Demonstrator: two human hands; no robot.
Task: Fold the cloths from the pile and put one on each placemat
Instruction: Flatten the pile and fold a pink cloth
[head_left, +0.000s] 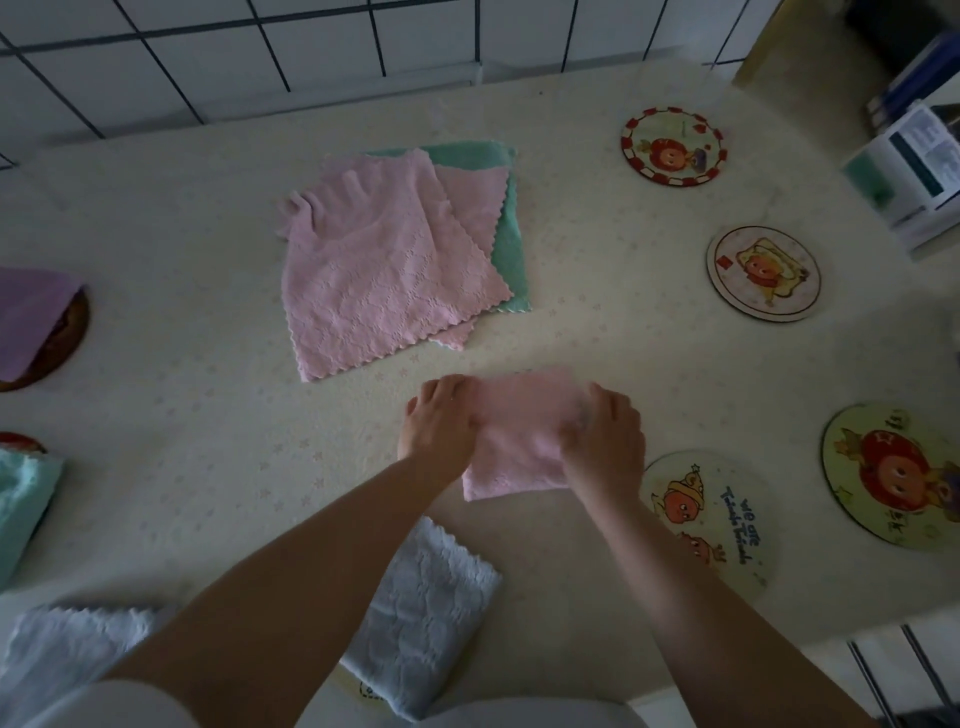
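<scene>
hands: our left hand (439, 426) and right hand (605, 441) grip the pink cloth (519, 447), fingers curled over its side edges
cloth: on table (208, 467), beside nearest bare placemat (711, 514)
risk: we see blur; a loose fold may spring open in transfer
risk: pile (395, 260) sits askew, so we may drag two

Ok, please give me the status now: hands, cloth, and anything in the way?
Left hand and right hand both grip the pink cloth, mid-fold on the table. Nearest bare placemat just right. Nothing blocking.
</scene>
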